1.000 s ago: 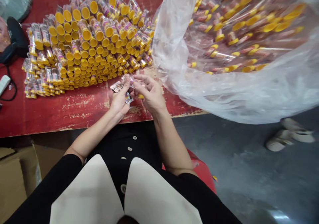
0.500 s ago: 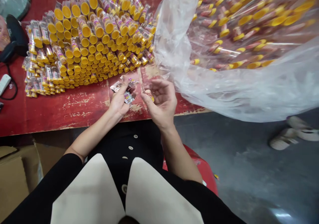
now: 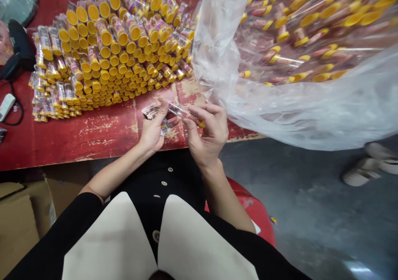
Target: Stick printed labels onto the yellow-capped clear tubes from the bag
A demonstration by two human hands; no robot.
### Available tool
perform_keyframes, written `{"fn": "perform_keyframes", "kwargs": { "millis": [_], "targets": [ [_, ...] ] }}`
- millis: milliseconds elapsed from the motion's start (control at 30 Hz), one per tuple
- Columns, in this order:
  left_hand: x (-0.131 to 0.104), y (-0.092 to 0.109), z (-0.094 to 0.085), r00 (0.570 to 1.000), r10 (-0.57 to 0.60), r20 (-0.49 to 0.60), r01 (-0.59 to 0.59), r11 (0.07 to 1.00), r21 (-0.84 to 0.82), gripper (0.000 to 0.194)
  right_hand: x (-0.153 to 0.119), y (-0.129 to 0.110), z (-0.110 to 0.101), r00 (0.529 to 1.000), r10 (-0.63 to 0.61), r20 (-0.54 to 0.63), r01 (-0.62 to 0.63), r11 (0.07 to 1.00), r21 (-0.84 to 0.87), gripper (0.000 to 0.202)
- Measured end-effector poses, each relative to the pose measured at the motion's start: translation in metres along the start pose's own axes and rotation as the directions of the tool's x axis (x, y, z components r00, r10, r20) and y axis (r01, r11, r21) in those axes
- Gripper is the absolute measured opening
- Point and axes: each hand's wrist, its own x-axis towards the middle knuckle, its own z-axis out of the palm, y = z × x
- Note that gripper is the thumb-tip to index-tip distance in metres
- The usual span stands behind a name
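Over the table's front edge, my left hand (image 3: 151, 131) is closed on a few printed plastic wrappers (image 3: 151, 111), pinched between thumb and fingers. My right hand (image 3: 209, 135) grips a clear tube (image 3: 178, 108) with a yellow cap (image 3: 202, 124) at its near-right end. The tube lies slantwise between the two hands, its far end at my left fingertips. Whether that end is inside a wrapper I cannot tell. Beyond my hands rises a big stack of wrapped tubes (image 3: 115, 60), their yellow caps facing me.
A large translucent plastic bag (image 3: 267, 110) full of yellow-capped tubes (image 3: 300, 37) spreads over the right side of the red table (image 3: 102, 137). At the left are a black device (image 3: 21, 45) and a white plug-like piece (image 3: 6, 107). Cardboard (image 3: 18, 217) stands below; shoes (image 3: 362, 172) show at right.
My right hand has shifted slightly right and turned, and the clear tube now shows stretched across to my left hand. The left hand with its wrappers has moved a little to the right.
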Motion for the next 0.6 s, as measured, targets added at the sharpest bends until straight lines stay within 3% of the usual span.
{"fn": "perform_keyframes", "kwargs": {
  "millis": [100,233,367,400,533,600],
  "targets": [
    [-0.006,-0.002,0.001,0.996,0.068,0.059,-0.070,0.997,0.036,0.042,-0.005,-0.004,0.003,0.998,0.064,0.027,-0.065,0.998,0.020,0.035],
    [-0.007,-0.004,0.000,0.989,0.132,0.066,-0.136,0.988,0.072,0.049,-0.013,-0.012,0.005,0.978,0.204,-0.041,-0.189,0.954,0.233,0.036],
    [-0.003,-0.002,-0.004,0.985,0.158,0.063,-0.163,0.983,0.081,0.055,-0.016,-0.017,-0.004,0.947,0.233,0.223,-0.302,0.886,0.353,0.038],
    [-0.003,-0.002,-0.006,0.985,0.158,0.071,-0.164,0.983,0.088,0.056,-0.015,-0.016,-0.006,0.944,0.226,0.240,-0.303,0.882,0.362,0.040],
    [-0.011,-0.005,-0.009,0.986,0.092,0.139,-0.113,0.982,0.154,0.055,-0.011,-0.013,-0.006,0.974,0.219,0.066,-0.228,0.915,0.332,0.039],
    [-0.016,-0.005,-0.009,0.983,0.090,0.160,-0.117,0.978,0.171,0.056,-0.010,-0.013,-0.004,0.978,0.204,0.035,-0.206,0.934,0.292,0.034]
  ]
}}
